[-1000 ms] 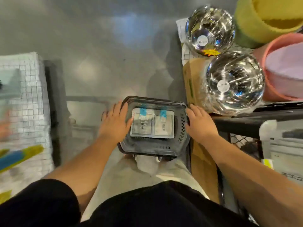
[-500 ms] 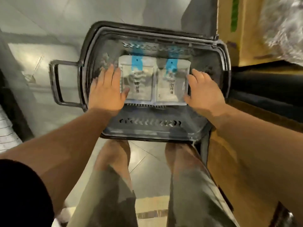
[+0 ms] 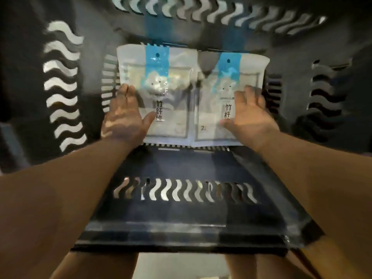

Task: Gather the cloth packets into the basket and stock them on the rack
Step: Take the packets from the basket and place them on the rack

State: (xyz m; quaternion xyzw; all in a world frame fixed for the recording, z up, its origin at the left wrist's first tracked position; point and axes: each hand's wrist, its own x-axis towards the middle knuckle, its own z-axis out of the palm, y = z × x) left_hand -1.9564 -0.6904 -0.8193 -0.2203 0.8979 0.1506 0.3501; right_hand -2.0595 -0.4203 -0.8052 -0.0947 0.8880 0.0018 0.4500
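Black plastic basket (image 3: 64, 77): fills nearly the whole view from above, with wavy slots cut in every wall and a slotted bottom.
Left packet (image 3: 171, 109): lies flat on the basket bottom, printed face up, with its blue header strip (image 3: 157, 59) toward the far wall.
Right packet (image 3: 211, 109): lies flat just beside the first, their inner edges touching or slightly overlapping; which one is on top is not clear.
Left hand (image 3: 122, 115): rests at the left packet's outer edge, fingers straight and pressed together, thumb spread out and lying on the clear film.
Right hand (image 3: 249, 113): sits at the right packet's outer edge, blurred; the fingers look straight and a little fanned, the thumb pointing in over the film. Whether anything is pinched cannot be told.
Step in hand: probably squaring the pair up or getting ready to lift them; they are in the basket, and no rack is in view.
Handling: likely light, soft and floppy, since it is folded cloth in glossy film. The film looks slick, so flat fingers may slide over it and the packets may slide on each other.
Where to hold: pinch an outer edge, thumb on top and fingers beneath, or take the stiffer blue header by its hang hole.
Risk: a packet lifted by one corner will probably sag, and the second may slip away.
Floor (image 3: 181, 264): a pale strip shows below the near rim.
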